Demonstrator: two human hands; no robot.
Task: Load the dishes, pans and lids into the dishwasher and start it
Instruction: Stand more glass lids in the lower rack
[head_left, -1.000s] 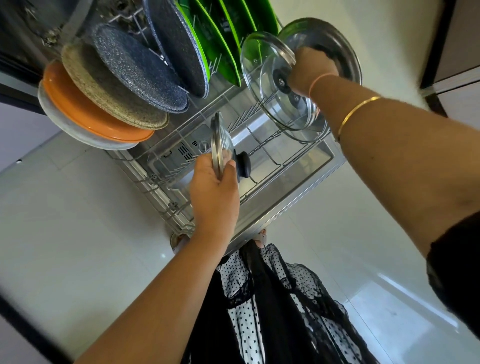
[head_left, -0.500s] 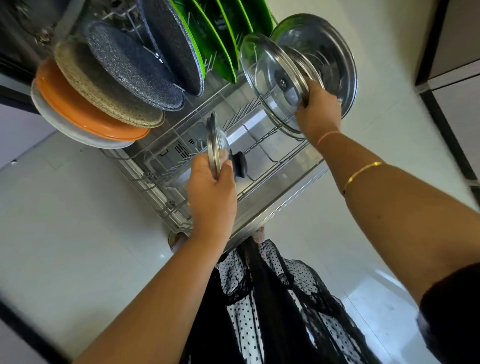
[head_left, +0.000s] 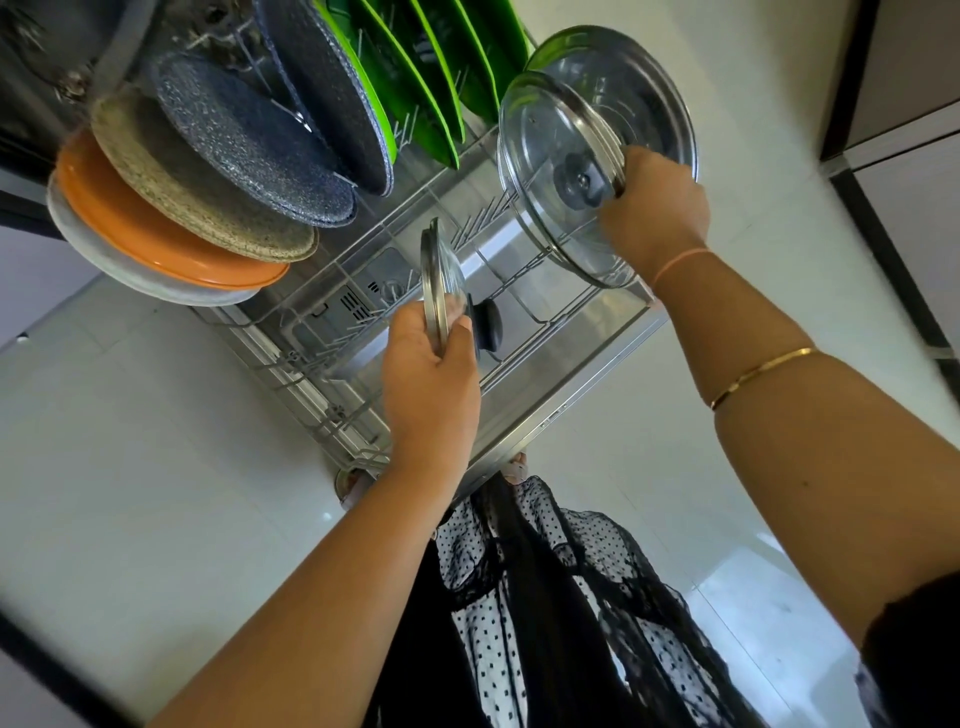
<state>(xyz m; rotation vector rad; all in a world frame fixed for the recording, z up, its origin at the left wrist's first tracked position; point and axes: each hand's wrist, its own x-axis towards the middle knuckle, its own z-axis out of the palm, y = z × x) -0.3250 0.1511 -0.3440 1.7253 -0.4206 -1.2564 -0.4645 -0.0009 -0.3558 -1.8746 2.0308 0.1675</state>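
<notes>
The dishwasher's lower rack (head_left: 332, 415) is pulled out over the open door. My left hand (head_left: 428, 384) grips a small glass lid (head_left: 439, 283) by its rim, held on edge over the rack's middle, its black knob (head_left: 485, 325) facing right. My right hand (head_left: 657, 208) holds the rim of a glass lid (head_left: 545, 156) standing upright at the rack's right end. A larger glass lid (head_left: 644, 88) stands just behind it. Green plates (head_left: 415, 83) stand upright in the back row.
Several pans lean at the rack's left: dark speckled ones (head_left: 249, 150), a beige one (head_left: 171, 192), an orange one (head_left: 140, 234) and a grey one (head_left: 130, 280). White floor tiles (head_left: 130, 441) surround the door. A dark cabinet (head_left: 904, 73) stands at right.
My right hand has slid from the lid's knob area down to its lower right rim. The lid stands more upright in the rack. My left hand has stayed in place with its small lid.
</notes>
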